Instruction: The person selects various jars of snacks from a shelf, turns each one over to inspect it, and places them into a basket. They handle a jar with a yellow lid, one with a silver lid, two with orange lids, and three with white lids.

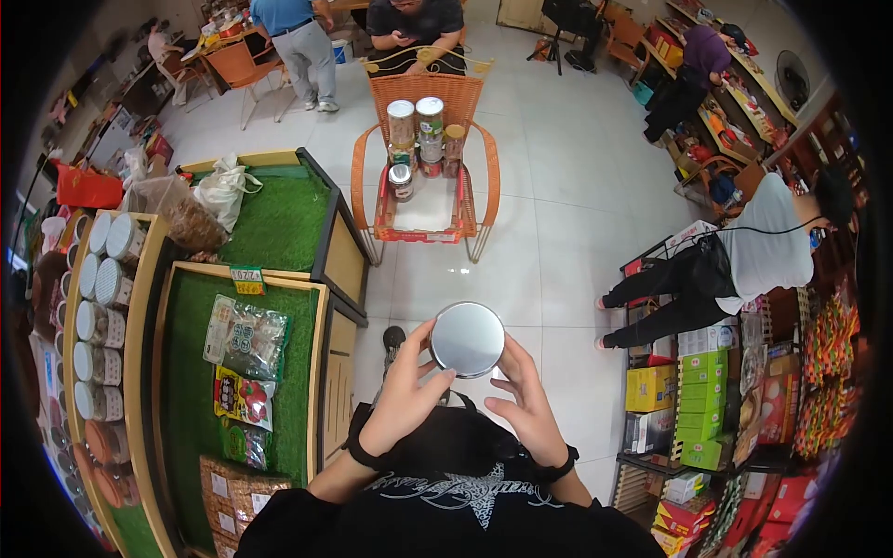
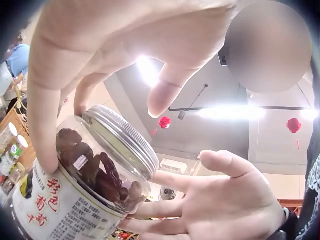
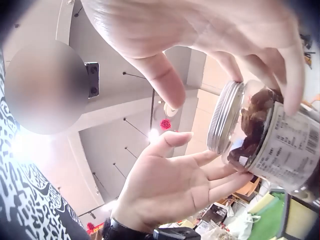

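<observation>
A clear jar of raisins (image 2: pixel 85 200) with a ribbed silver screw lid (image 1: pixel 468 339) is held up in front of the body. In the head view the lid hides most of the jar. My left hand (image 1: pixel 406 391) holds the jar's left side, its fingers lying along the wall and its thumb near the lid's front edge. On the opposite side, the fingers of my right hand (image 1: pixel 528 400) rest round the jar, the thumb standing apart from it. Dark raisins show through the wall in both wrist views, above a white printed label (image 3: pixel 287 150).
Ahead, a wicker chair (image 1: pixel 426 219) bears several jars and cans (image 1: pixel 430 121). To the left stand a green-lined display counter (image 1: pixel 191 372) with bagged goods and a rack of lidded jars (image 1: pixel 99 353). Shelves of boxed goods (image 1: pixel 702 400) and a bending person (image 1: pixel 767 242) are at right.
</observation>
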The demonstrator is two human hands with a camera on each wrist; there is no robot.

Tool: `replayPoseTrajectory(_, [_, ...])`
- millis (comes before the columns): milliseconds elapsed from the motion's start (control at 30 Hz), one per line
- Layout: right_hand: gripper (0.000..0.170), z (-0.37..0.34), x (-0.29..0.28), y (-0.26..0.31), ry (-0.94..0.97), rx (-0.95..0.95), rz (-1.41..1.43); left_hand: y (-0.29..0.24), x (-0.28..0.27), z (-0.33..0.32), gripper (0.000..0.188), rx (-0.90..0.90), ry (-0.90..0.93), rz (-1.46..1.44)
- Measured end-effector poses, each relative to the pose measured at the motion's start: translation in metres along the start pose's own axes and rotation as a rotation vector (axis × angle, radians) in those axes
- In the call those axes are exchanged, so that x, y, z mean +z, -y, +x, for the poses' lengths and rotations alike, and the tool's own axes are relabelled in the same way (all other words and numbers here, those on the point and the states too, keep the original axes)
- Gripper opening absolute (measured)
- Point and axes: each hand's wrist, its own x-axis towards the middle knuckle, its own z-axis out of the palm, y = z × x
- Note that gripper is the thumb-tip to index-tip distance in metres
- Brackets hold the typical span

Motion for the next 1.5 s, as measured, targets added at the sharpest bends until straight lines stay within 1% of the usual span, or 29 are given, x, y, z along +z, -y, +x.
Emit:
replayPoseTrajectory(100, [0.078,0.017,0.0,0.002,-0.005,0.004,-0.012,-0.007,-0.008,0.018,0.061,0.019,-0.011,0.022])
replayPoseTrajectory(200, [0.077,0.042,0.005,0.007,-0.034,-0.025,-0.037,-0.012,-0.022,0.042,0.06,0.023,0.008,0.022])
replayPoseTrajectory(267, [0.077,0.065,0.009,0.009,-0.036,-0.047,-0.046,-0.014,-0.035,0.063,0.059,0.057,0.004,0.004])
replayPoseTrajectory(400, [0.076,0.119,0.022,0.018,-0.004,-0.079,-0.09,-0.031,-0.07,0.102,0.059,0.09,0.0,-0.029])
replayPoseTrajectory(467, [0.073,0.148,0.031,0.025,0.017,-0.1,-0.089,-0.042,-0.09,0.118,0.059,0.135,0.001,-0.105])
replayPoseTrajectory(600, [0.07,0.197,0.052,0.033,0.06,-0.099,-0.048,-0.049,-0.129,0.145,0.06,0.154,-0.028,-0.064])
replayPoseTrajectory(700, [0.066,0.226,0.06,0.03,0.063,-0.05,0.001,-0.044,-0.155,0.167,0.059,0.112,-0.034,-0.055])
replayPoseTrajectory(767, [0.063,0.241,0.06,0.031,0.097,0.009,0.05,-0.039,-0.168,0.175,0.058,0.093,-0.021,0.013])
replayPoseTrajectory(800, [0.063,0.245,0.062,0.028,0.093,0.036,0.059,-0.037,-0.172,0.176,0.058,0.064,-0.022,0.008])
replayPoseTrajectory(867, [0.061,0.26,0.064,0.026,0.079,0.034,0.005,-0.037,-0.179,0.184,0.057,-0.009,-0.011,-0.024])
replayPoseTrajectory(900, [0.06,0.267,0.064,0.026,0.069,0.054,-0.013,-0.036,-0.181,0.187,0.058,0.0,-0.022,0.003])
replayPoseTrajectory(1033, [0.057,0.301,0.057,0.016,0.097,0.105,0.051,-0.034,-0.19,0.21,0.058,-0.089,-0.028,-0.051])
replayPoseTrajectory(1233, [0.051,0.384,0.023,0.02,0.174,0.156,0.144,-0.027,-0.196,0.286,0.06,-0.13,-0.052,-0.034])
replayPoseTrajectory(1300, [0.05,0.415,0.012,0.019,0.155,0.115,0.163,-0.028,-0.195,0.317,0.061,-0.117,-0.059,-0.081])
replayPoseTrajectory(1400, [0.053,0.467,-0.009,0.014,0.162,0.126,0.154,-0.026,-0.197,0.367,0.065,-0.095,-0.064,-0.003])
replayPoseTrajectory(1433, [0.053,0.483,-0.014,0.011,0.169,0.144,0.163,-0.025,-0.198,0.382,0.065,-0.114,-0.073,-0.003])
replayPoseTrajectory(1500, [0.058,0.517,-0.024,0.0,0.078,0.303,0.173,-0.021,-0.199,0.414,0.068,-0.234,-0.117,-0.128])
